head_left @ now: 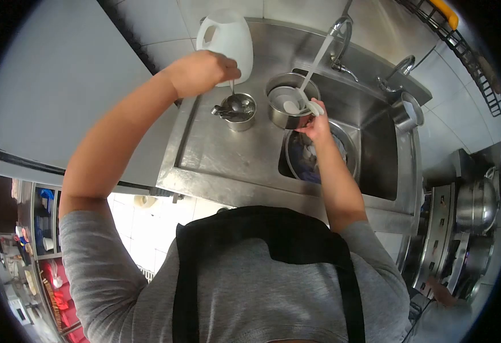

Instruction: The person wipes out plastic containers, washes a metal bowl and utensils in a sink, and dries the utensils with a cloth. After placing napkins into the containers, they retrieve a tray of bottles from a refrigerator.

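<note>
While both your arms reach forward, the wide steel counter [222, 163] spreads out at your twelve o'clock, its sink basin [379, 151] toward one to two o'clock. A round metal tub [354, 150] stands in that basin at one o'clock, with pale and dark items inside it. The white jug [242, 43] stands upright at the back of the counter, between eleven and twelve o'clock.

Just past twelve o'clock, the steel pot [286, 119] sits above the tub's far-left side, beneath the tap [340, 26]; a light-coloured bowl [283, 97] is inside it. A pale strip runs down from the tap into the pot, perhaps water, though the view is too blurred to be sure. Your right hand [317, 121] grasps the pot at its four o'clock side, fingers curled low around its wall.

Toward eleven o'clock, the small steel cup [242, 123] stands on the counter, holding several metal utensils [225, 112]. Your left hand [207, 73] is above it, fingers clenched around the upper end of a thin-handled spoon [235, 103], whose dark bowl-shaped end hangs at the cup's mouth, among the utensils.
</note>
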The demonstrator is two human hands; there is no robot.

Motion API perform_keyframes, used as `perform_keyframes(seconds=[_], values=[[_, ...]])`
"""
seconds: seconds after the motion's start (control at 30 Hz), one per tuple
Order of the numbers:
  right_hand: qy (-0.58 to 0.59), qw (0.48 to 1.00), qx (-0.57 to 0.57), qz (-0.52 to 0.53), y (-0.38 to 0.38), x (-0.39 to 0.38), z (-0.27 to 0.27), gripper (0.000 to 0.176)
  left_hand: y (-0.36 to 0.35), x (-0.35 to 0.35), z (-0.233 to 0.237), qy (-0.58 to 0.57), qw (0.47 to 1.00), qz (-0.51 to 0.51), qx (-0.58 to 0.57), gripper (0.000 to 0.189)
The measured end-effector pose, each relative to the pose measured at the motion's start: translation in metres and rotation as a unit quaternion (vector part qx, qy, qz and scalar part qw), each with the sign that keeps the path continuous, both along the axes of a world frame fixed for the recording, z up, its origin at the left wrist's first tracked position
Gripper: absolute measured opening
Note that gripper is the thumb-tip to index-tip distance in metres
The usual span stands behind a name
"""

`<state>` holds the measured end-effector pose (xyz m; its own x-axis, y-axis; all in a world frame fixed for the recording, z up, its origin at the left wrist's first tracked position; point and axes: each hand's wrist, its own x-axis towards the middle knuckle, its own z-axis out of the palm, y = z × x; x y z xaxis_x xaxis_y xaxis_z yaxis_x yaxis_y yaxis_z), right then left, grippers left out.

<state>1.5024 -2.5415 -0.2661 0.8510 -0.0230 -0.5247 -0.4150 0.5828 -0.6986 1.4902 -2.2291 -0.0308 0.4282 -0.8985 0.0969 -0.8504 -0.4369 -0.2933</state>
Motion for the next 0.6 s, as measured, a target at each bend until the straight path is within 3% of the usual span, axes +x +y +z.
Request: perform_keyframes(seconds=[0.07,0.2,0.3,0.4,0.5,0.53,0.6], values=[[-0.006,1.0,0.005,0.004,0.003,-0.004,0.005,0.055,-0.006,0.009,0.004,-0.084,0.992,-0.076,-0.063,0.032],[0.004,1.0,-0.015,0.026,-0.005,0.005,-0.017,0.05,-0.051,0.02,0.006,-0.09,0.982,-0.09,-0.136,0.029],[0.011,0.999,-0.029,0.019,0.0,0.006,-0.017,0.046,-0.091,0.037,-0.024,-0.11,0.962,-0.161,-0.19,0.028],[-0.006,1.0,-0.021,-0.002,0.018,-0.015,0.016,0.038,-0.12,0.051,-0.062,-0.016,0.985,-0.097,-0.144,0.031],[0.01,1.0,-0.008,0.011,0.01,0.0,-0.005,0.038,-0.134,0.062,-0.093,-0.037,0.991,-0.067,-0.108,0.04],[0.01,1.0,-0.013,0.018,0.009,0.002,-0.008,0.037,-0.136,0.06,-0.093,-0.025,0.997,0.018,-0.075,0.054],[0.007,0.999,-0.022,0.031,0.008,0.007,-0.01,0.037,-0.131,0.055,-0.088,-0.029,0.983,0.052,-0.171,0.064]])
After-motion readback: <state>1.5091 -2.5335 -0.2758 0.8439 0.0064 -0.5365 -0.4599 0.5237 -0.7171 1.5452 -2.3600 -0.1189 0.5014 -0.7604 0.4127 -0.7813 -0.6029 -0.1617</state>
